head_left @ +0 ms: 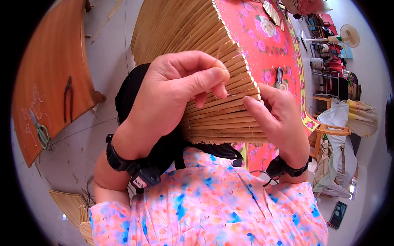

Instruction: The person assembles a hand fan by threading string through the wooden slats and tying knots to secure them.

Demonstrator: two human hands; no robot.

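Note:
A fan-shaped panel of thin bamboo slats (176,33), stitched together in rows, spreads across my lap and over the table edge. Above it my left hand (176,80) is closed, thumb and forefinger pinched on a fine thread (220,50) that is hard to follow. At the panel's right edge my right hand (279,110) grips the slat ends, thumb on top, the other fingers mostly hidden underneath. Between the two hands a short thin strand (232,95) lies near the slats; whether it is a needle or thread I cannot tell.
A table with a red floral cloth (262,45) stands beyond the panel. On the brown wooden board (53,53) at left lie pliers (68,98), green-handled scissors (42,134) and loose thread. More slat pieces (69,203) sit lower left. Chairs and a fan (349,35) stand far right.

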